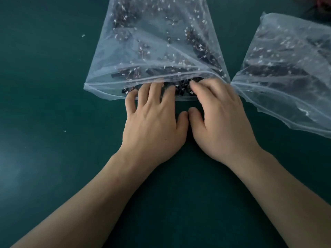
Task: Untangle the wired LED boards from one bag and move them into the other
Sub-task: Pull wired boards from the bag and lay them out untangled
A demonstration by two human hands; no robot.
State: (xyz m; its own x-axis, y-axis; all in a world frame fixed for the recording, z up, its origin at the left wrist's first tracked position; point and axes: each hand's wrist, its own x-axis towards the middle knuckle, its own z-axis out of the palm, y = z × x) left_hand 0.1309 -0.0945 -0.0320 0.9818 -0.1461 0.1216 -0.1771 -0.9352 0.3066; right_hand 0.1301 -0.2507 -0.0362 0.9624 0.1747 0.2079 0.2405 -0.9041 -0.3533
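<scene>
At 12 o'clock, mouth of near bag [100, 89]: left hand [152, 126] flat on LED boards [180, 89], right hand [222, 122] grip curled into them, hold unclear; tease one free slowly before crossing to second bag [259, 98], 2 o'clock.

No readable text, label, brand, number or sign appears on anything here.

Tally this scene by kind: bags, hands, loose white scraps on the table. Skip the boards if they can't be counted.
Clear plastic bags: 2 (centre bag, right bag)
Hands: 2 (left hand, right hand), both at the centre bag's mouth
White scraps on the green table: 3
Wired LED boards: tangled, too many to count
Total counted: 7
</scene>
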